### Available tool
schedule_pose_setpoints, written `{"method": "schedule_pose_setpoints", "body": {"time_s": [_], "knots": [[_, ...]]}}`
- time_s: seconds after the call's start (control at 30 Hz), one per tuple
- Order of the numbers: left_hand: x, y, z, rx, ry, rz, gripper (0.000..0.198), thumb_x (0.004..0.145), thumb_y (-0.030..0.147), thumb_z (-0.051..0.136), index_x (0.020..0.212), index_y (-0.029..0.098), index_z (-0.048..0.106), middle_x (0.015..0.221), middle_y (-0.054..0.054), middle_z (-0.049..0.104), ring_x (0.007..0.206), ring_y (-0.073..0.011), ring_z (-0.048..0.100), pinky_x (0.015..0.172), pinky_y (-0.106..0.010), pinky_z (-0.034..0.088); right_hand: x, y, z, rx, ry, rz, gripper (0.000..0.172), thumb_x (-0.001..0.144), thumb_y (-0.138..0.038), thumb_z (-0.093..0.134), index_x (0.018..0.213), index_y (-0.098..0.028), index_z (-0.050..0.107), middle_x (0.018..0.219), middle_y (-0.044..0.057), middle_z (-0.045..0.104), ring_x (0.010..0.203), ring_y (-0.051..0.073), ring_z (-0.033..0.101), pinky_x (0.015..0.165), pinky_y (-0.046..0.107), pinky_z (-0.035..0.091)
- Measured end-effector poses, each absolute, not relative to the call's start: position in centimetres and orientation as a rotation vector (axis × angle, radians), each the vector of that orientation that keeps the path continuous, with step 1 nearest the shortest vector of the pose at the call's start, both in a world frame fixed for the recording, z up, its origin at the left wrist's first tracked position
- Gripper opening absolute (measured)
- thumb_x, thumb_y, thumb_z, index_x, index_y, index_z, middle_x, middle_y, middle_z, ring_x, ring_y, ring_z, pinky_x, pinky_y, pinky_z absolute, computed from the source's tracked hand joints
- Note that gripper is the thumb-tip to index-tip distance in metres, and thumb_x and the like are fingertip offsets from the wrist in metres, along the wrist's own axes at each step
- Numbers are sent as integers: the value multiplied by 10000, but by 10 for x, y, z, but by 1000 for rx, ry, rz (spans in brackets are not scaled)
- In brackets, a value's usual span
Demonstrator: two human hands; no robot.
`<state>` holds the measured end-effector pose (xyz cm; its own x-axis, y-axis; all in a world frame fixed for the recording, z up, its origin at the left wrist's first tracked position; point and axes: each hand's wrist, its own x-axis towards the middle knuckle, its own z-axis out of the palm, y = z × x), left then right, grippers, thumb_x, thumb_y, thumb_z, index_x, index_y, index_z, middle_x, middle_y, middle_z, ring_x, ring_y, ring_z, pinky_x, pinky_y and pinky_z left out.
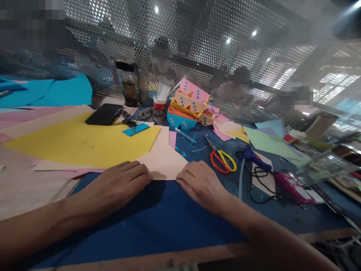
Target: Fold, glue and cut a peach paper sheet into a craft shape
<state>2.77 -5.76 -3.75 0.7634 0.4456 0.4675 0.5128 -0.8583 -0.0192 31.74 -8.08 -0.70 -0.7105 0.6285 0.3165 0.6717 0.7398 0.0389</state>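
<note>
A pale peach sheet of paper (165, 162) lies at the middle of the blue work surface, with a straight edge towards me. My left hand (128, 175) is closed on the sheet's near left part, its fingers bent and pressed together. At the near right corner my right hand (200, 182) is closed too, fingers together on the paper. Both thumbs are mostly hidden. A large yellow sheet (84, 145) lies beyond my left hand. Scissors (222, 160) with one red and one yellow handle rest beyond my right hand.
Stacked paper pieces with small squares (187, 103) stand at the back, beside a red-and-white cup (160, 102) and a bottle (128, 84). A black phone (104, 114) lies on the yellow sheet. Right are a blue glue gun (256, 158) and a magenta power strip (295, 188).
</note>
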Motion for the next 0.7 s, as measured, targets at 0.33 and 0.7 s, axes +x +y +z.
{"method": "schedule_pose_setpoints", "body": {"time_s": [0.33, 0.7], "knots": [[30, -60, -29, -2831, -742, -525, 216, 1010, 149, 416, 1032, 169, 630, 955, -76, 655, 847, -227, 577, 756, -365, 460, 318, -83, -5, -1046, -2665, -134, 261, 1055, -266, 426, 1021, -170, 665, 967, 65, 656, 940, 190, 579, 776, 351, 341], [29, -58, -29, -2868, -824, -599, 259, 1046, 238, 399, 1003, 188, 649, 947, -50, 648, 849, -195, 592, 749, -337, 474, 320, -83, -3, -1079, -2637, 8, 240, 1053, -274, 442, 1033, -175, 660, 992, 65, 661, 956, 186, 585, 816, 349, 353]]}}
